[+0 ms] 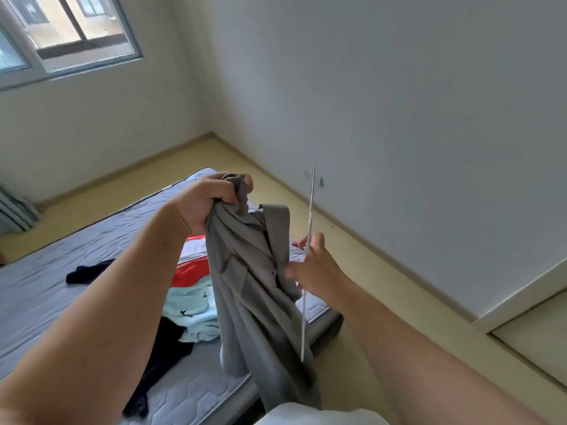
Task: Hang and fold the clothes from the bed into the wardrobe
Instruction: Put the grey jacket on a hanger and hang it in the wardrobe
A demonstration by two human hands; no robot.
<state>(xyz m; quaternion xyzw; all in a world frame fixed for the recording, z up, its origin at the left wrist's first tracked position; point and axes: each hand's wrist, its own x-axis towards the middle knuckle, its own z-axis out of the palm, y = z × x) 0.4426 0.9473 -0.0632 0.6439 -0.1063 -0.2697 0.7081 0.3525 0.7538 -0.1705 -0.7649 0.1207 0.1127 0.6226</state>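
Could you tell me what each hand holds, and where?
Left hand grips the grey fabric shirt at its top; right hand holds the thin white hanger mid-length.

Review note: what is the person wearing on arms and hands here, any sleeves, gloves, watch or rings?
The left hand and right hand are gloveless, with no ring, watch or band visible. The left forearm and right forearm are uncovered to the frame's edge; no sleeve shows. White fabric at the bottom edge may be the person's top, though that is uncertain.
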